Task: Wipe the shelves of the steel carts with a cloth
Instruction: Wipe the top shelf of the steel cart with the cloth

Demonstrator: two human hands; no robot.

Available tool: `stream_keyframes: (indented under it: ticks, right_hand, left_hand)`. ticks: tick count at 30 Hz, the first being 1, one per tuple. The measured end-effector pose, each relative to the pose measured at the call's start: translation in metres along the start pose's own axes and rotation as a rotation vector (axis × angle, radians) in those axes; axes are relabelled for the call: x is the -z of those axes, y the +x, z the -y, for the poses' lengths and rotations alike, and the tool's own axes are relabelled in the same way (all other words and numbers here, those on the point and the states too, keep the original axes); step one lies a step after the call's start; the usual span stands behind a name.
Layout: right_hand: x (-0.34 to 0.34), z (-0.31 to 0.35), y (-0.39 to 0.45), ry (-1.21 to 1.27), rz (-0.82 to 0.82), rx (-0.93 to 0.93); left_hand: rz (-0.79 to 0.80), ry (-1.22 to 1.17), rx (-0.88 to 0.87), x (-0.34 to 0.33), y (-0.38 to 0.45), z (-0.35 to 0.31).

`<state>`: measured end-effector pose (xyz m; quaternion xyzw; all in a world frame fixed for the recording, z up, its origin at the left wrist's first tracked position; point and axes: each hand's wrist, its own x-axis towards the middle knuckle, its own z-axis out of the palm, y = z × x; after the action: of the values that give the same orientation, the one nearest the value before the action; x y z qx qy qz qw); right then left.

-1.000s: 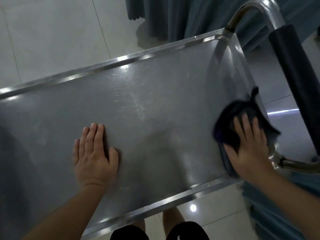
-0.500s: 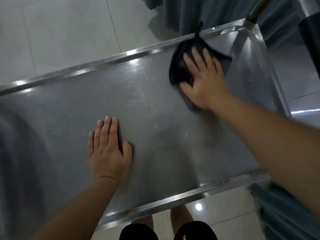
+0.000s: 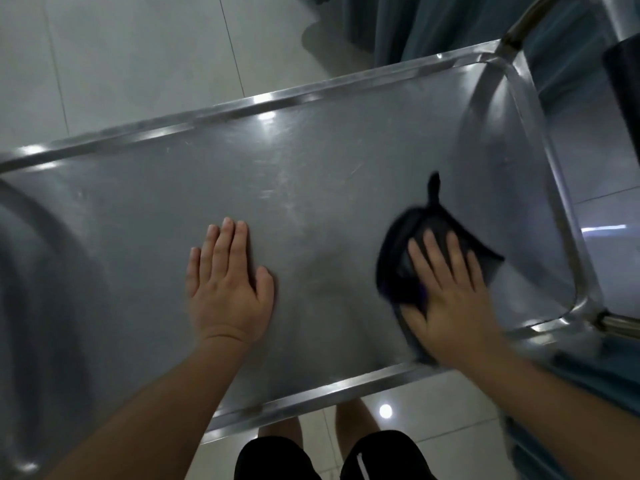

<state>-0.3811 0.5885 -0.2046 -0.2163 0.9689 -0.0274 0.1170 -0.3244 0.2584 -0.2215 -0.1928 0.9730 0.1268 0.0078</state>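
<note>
Fingers (image 3: pixel 437 252) of right hand (image 3: pixel 450 299) straight, pressing dark cloth (image 3: pixel 401 268) (blurred) onto shelf (image 3: pixel 311 188), left hand (image 3: pixel 227 289) flat.

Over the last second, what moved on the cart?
The right hand swept the cloth from the shelf's near right end up to the far rim, then back toward the near edge. The left hand stayed pressed flat on the shelf.

Single head view, steeply down, close over cart shelf (image 3: pixel 311 188).
</note>
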Motion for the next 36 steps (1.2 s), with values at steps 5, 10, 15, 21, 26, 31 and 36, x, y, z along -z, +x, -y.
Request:
stream_keyframes:
  ticks: [5, 10, 15, 21, 26, 31, 36]
  right_hand:
    - [-0.009, 0.01, -0.062, -0.036, 0.138, -0.011]
    - [0.001, 0.041, 0.048, -0.018, -0.03, 0.093]
    - [0.025, 0.098, 0.206, 0.045, -0.067, 0.032]
    - [0.031, 0.128, 0.253, 0.088, -0.051, -0.011]
    - [0.009, 0.12, 0.132, 0.076, -0.084, 0.073]
    - [-0.021, 0.121, -0.038, 0.048, 0.032, 0.115]
    - [-0.027, 0.125, -0.058, 0.041, 0.071, 0.124]
  left_hand:
    - [-0.008, 0.003, -0.004, 0.0, -0.002, -0.002]
    - [-0.028, 0.018, -0.024, -0.002, 0.001, -0.002]
    - [-0.031, 0.009, -0.019, -0.001, 0.004, -0.001]
    - [-0.02, 0.022, -0.008, -0.002, 0.001, 0.003]
    - [-0.037, 0.013, -0.016, -0.003, 0.0, 0.004]
    - [-0.061, -0.003, -0.009, -0.003, -0.003, 0.004]
    - [-0.076, -0.018, -0.017, -0.004, -0.002, 0.002]
